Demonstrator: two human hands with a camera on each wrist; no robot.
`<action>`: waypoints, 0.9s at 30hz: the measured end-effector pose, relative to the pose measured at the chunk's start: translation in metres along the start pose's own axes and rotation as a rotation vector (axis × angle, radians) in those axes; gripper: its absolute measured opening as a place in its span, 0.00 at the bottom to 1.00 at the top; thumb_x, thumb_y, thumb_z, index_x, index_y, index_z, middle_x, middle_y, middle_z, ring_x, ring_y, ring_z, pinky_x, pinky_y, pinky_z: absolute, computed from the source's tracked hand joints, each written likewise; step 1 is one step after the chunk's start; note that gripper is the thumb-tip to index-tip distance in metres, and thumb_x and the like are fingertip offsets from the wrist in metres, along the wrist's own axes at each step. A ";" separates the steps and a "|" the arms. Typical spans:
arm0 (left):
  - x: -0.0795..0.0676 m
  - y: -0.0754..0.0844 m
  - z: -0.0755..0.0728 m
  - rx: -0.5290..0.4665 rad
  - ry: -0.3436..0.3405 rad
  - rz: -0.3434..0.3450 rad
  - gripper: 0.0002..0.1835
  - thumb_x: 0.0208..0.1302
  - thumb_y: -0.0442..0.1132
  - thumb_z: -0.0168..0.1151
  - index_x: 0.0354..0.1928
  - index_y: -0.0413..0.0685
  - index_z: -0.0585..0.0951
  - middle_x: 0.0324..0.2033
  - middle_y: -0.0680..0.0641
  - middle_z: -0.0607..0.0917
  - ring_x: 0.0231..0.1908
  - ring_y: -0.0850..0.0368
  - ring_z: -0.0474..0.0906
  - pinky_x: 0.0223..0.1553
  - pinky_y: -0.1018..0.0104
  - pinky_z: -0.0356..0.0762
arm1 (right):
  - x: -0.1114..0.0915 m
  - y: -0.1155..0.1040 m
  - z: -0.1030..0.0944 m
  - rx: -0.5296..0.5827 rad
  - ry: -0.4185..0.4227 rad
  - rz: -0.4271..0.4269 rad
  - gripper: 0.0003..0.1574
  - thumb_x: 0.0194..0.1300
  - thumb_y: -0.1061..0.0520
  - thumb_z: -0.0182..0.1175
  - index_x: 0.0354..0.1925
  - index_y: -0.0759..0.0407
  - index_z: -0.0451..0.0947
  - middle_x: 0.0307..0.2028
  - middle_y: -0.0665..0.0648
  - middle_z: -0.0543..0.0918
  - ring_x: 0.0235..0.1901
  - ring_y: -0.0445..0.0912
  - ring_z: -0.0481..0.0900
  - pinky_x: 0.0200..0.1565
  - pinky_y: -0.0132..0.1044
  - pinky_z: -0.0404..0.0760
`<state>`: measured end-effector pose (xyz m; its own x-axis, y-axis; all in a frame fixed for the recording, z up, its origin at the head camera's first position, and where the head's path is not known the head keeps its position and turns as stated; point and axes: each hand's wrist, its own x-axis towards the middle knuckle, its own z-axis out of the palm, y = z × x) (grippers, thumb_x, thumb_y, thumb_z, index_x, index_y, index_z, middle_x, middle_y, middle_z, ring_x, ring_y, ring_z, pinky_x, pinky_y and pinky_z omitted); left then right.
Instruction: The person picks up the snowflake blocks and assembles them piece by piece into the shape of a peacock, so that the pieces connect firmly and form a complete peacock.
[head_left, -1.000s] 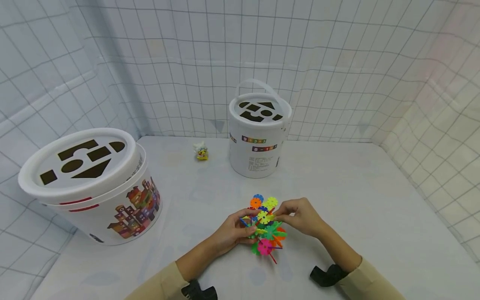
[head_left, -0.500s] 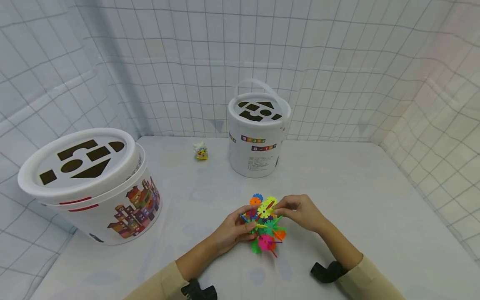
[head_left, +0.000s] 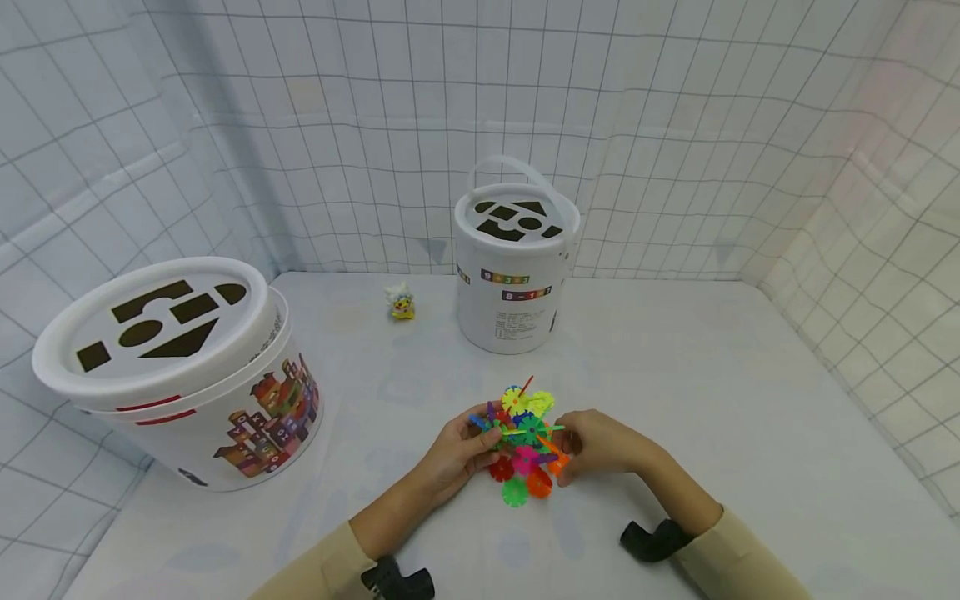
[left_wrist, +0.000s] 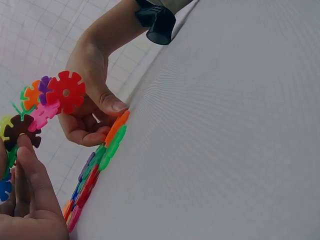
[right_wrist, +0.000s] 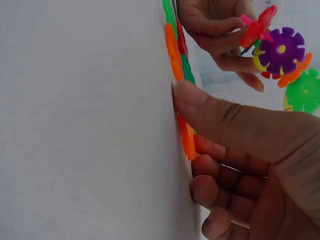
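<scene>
Left grip (head_left: 452,457) holds the disc cluster (head_left: 531,430), right grip (head_left: 603,446) pinching an orange disc (right_wrist: 189,145) toward the table's (head_left: 675,350) near edge; seemingly mid-assembly, slot alignment next!

lidded buckets (head_left: 202,433) (head_left: 510,292): 2, left and centre | figurine (head_left: 402,305): 1, centre | hands (head_left: 456,452) (head_left: 606,446): 2, lower centre | black wrist devices (head_left: 397,582) (head_left: 654,542): 2, bottom | notched discs (head_left: 531,430): overlapping, uncountable

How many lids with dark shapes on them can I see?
2. The left lid sits on the left bucket; the back lid sits on the back bucket. Any others behind them would be hidden.
</scene>
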<state>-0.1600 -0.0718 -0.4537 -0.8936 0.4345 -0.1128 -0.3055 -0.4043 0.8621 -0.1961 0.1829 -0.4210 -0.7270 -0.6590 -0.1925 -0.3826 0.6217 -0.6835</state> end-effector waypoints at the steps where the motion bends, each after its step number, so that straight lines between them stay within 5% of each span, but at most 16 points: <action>1: 0.000 0.000 0.000 0.000 0.004 0.000 0.23 0.71 0.32 0.56 0.64 0.33 0.65 0.47 0.45 0.77 0.37 0.61 0.81 0.38 0.75 0.80 | 0.001 0.000 0.001 -0.006 -0.009 0.004 0.21 0.46 0.56 0.78 0.30 0.56 0.74 0.23 0.48 0.72 0.25 0.42 0.70 0.28 0.33 0.70; 7: 0.000 0.001 0.000 -0.001 0.024 -0.012 0.10 0.71 0.34 0.57 0.50 0.38 0.73 0.39 0.50 0.82 0.36 0.60 0.81 0.37 0.73 0.78 | -0.001 0.003 -0.001 0.058 0.021 -0.032 0.13 0.55 0.63 0.71 0.32 0.57 0.73 0.24 0.48 0.74 0.25 0.41 0.72 0.28 0.32 0.73; 12: -0.001 0.001 0.001 -0.070 -0.044 -0.036 0.11 0.72 0.34 0.54 0.51 0.35 0.74 0.44 0.48 0.82 0.45 0.56 0.78 0.50 0.65 0.77 | -0.003 0.002 -0.007 0.307 0.210 -0.059 0.05 0.64 0.68 0.61 0.38 0.65 0.74 0.30 0.54 0.81 0.28 0.51 0.81 0.33 0.39 0.83; 16: -0.003 0.001 0.001 -0.104 -0.121 -0.089 0.12 0.75 0.35 0.48 0.52 0.35 0.75 0.46 0.47 0.82 0.47 0.54 0.77 0.53 0.62 0.76 | -0.005 -0.004 -0.010 0.440 0.331 -0.164 0.09 0.66 0.66 0.61 0.43 0.70 0.76 0.33 0.60 0.84 0.32 0.56 0.83 0.38 0.45 0.85; 22: -0.004 0.001 0.001 -0.100 -0.177 -0.103 0.14 0.76 0.34 0.44 0.54 0.36 0.75 0.47 0.47 0.83 0.46 0.55 0.79 0.51 0.62 0.78 | -0.007 -0.013 -0.009 0.456 0.318 -0.326 0.07 0.67 0.69 0.57 0.42 0.72 0.78 0.37 0.64 0.85 0.35 0.49 0.84 0.41 0.40 0.84; 27: -0.004 0.001 0.002 -0.131 -0.193 -0.085 0.12 0.75 0.37 0.46 0.48 0.46 0.80 0.47 0.49 0.81 0.47 0.57 0.76 0.53 0.64 0.76 | -0.009 -0.015 -0.006 0.381 0.341 -0.358 0.06 0.67 0.69 0.58 0.41 0.68 0.80 0.36 0.60 0.84 0.34 0.45 0.83 0.40 0.40 0.84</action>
<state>-0.1560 -0.0725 -0.4517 -0.7872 0.6121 -0.0751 -0.4284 -0.4552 0.7805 -0.1875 0.1815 -0.4047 -0.7568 -0.5871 0.2875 -0.4514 0.1512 -0.8794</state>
